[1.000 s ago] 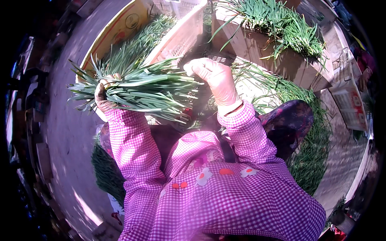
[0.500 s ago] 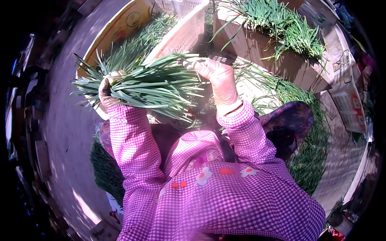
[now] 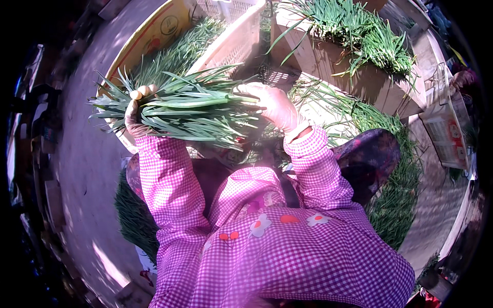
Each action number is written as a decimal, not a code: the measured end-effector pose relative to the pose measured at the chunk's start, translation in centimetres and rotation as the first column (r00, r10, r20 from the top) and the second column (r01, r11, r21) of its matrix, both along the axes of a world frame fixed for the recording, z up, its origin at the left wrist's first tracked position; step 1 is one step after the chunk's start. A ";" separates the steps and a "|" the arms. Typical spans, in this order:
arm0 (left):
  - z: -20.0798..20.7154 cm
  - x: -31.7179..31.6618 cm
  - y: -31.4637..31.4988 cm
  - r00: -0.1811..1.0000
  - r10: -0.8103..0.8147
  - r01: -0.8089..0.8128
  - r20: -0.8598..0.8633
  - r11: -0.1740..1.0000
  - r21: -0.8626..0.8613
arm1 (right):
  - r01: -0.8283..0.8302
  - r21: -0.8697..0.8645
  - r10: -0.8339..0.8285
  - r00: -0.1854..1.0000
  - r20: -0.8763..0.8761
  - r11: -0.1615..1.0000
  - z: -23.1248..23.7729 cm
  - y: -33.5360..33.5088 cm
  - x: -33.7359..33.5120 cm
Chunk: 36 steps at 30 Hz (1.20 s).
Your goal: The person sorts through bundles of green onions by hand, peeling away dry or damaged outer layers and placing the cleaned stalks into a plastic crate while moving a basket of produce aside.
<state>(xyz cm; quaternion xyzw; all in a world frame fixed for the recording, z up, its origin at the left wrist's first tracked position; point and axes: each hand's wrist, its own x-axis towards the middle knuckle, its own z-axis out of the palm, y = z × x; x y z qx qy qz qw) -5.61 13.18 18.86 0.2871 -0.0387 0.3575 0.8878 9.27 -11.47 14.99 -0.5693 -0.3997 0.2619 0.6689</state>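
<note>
A thick bunch of green Chinese chives [image 3: 205, 115] lies sideways in front of me, held above my lap. My left hand [image 3: 136, 115], in a pale glove, is wrapped round its left part, with fingertips showing over the leaves. Across from it, my gloved right hand [image 3: 275, 105] is closed at the bunch's right end. Its fingers pinch leaf ends there; exactly how many leaves they hold is hidden.
Beyond the bunch stand a yellow tub [image 3: 138, 49] with loose chives and a pale plastic crate [image 3: 231, 43]. At the far right, more chives [image 3: 370, 38] lie on a wooden box [image 3: 334, 61]. Loose chives [image 3: 395, 200] cover the ground by my right knee; a white basket [image 3: 444, 133] stands farther right.
My right hand has moved slightly down and right, its fingers lower along the bunch's end. The left hand keeps its hold, and the bunch has shifted only a little.
</note>
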 end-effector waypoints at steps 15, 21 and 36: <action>0.4 0.2 -0.5 0.985 0.168 -0.166 -0.027 0.985 0.055 | 0.475 0.134 -0.413 0.849 -0.331 0.870 2.2 -5.9 4.5; 1.4 1.0 -2.5 0.983 0.168 -0.166 -0.074 0.986 0.025 | 0.093 0.047 -0.098 0.988 0.116 0.995 4.6 -3.4 0.7; 2.1 0.9 -2.8 0.994 0.100 -0.105 0.038 0.983 0.152 | 0.586 0.547 -0.219 0.776 -0.591 0.598 3.0 -8.0 5.5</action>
